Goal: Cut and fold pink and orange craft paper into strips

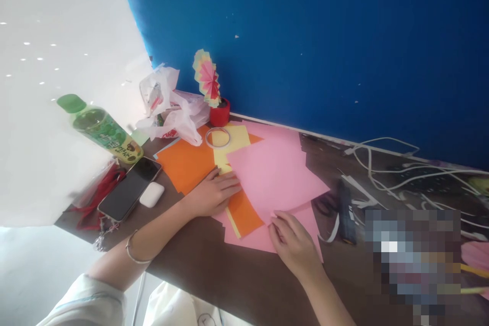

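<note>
My left hand (214,194) lies flat over the colored papers, fingers stretched out and reaching the left edge of a pink sheet of paper (277,175). My right hand (292,244) pinches the near corner of that same sheet between thumb and fingers. Beneath it an orange strip of paper (246,214) with a yellow edge shows, lying on more pink paper (248,244). To the left is an orange sheet (187,163), and a yellow sheet (239,137) sits behind. A roll of clear tape or a ring (218,137) rests across the orange and yellow sheets.
At left stand a green-capped bottle (109,130), a phone (130,188) and a white earphone case (152,194). A plastic bag (171,107) and a red pot (220,113) with a folded-paper flower are behind. Cables (370,158) and a black cutter (346,211) lie right.
</note>
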Demonstrator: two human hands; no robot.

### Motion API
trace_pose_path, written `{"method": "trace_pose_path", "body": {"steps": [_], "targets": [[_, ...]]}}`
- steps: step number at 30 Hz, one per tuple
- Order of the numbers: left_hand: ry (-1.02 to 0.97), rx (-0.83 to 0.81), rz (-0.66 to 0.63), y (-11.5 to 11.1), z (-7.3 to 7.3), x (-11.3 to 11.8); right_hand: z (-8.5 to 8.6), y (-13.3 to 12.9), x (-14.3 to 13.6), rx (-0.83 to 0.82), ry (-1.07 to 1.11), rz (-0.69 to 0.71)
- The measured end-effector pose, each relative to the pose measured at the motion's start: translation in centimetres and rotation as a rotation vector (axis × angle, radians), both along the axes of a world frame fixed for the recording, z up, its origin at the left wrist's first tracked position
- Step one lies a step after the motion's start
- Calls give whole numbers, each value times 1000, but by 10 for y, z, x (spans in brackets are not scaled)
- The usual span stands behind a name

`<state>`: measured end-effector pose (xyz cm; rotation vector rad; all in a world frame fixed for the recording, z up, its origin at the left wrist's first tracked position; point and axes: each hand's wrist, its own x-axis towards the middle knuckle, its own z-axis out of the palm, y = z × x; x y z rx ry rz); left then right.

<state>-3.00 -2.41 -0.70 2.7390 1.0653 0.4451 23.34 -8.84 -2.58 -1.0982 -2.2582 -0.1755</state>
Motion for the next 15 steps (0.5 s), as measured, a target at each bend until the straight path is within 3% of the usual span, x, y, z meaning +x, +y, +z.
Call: {"method": "trace_pose_path", "body": {"steps": [15], "targets": [[50,90,-72,0,0,0,14,4,-4,52,-120,-8]]}}
